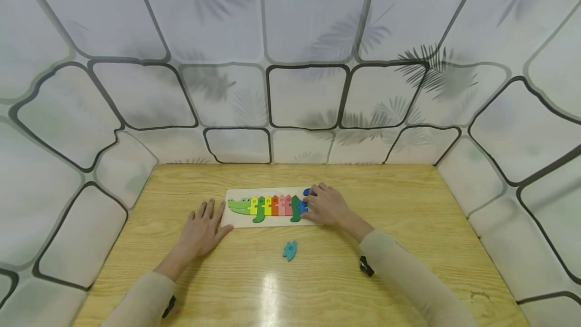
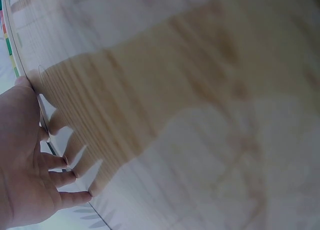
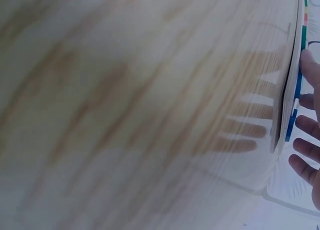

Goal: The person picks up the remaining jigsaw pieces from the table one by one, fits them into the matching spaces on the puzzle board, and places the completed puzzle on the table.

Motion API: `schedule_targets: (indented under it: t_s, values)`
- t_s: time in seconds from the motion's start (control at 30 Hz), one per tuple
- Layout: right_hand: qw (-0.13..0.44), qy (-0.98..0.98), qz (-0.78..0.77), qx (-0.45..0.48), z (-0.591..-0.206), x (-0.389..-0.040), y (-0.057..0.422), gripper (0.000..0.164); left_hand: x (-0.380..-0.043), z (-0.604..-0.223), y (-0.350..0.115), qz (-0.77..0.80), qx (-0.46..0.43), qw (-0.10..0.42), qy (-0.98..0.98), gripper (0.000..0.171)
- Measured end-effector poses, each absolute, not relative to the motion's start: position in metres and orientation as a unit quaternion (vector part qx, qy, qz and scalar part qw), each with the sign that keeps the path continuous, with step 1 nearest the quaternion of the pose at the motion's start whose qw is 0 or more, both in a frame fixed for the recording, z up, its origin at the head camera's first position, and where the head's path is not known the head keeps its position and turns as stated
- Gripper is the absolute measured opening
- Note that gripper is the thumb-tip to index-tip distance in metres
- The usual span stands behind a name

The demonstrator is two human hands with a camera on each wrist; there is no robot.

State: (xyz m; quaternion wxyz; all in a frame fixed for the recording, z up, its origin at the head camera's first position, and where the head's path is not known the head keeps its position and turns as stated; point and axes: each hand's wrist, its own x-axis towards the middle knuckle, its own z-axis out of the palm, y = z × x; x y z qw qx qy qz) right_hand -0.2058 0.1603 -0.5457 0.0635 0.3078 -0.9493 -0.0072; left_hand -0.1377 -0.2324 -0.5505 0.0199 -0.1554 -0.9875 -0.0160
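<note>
A crocodile puzzle with colourful pieces lies on a pale wooden board, its green head piece at the left end. My left hand rests flat with fingers spread, its thumb at the board's left edge. At the right end my right hand holds a blue puzzle piece between thumb and fingers, low at the board. Another blue part shows just above these fingers; the hand hides the board's right end. A loose teal puzzle piece lies on the table in front of the board.
The wooden table has a glossy reflection near its front. Patterned pale walls enclose it at the back and both sides. A dark strap piece shows under the right sleeve, and another under the left.
</note>
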Motion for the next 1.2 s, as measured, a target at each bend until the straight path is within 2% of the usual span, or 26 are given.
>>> schedule_targets:
  t_s: [0.63, 0.9, 1.2]
  values:
    - [0.040, -0.949, 0.027, 0.312, -0.544, -0.194, 0.168, 0.079, -0.139, -0.552, -0.232, -0.023, -0.155, 0.015, -0.987, 0.078]
    - [0.036, -0.947, 0.044, 0.317, -0.538, -0.184, 0.169, 0.080, -0.137, -0.551, -0.232, -0.018, -0.157, 0.025, -0.987, 0.077]
    - [0.060, -0.937, 0.030, 0.343, -0.537, -0.177, 0.171, 0.079, -0.138, -0.551, -0.232, -0.010, -0.161, 0.031, -0.986, 0.077]
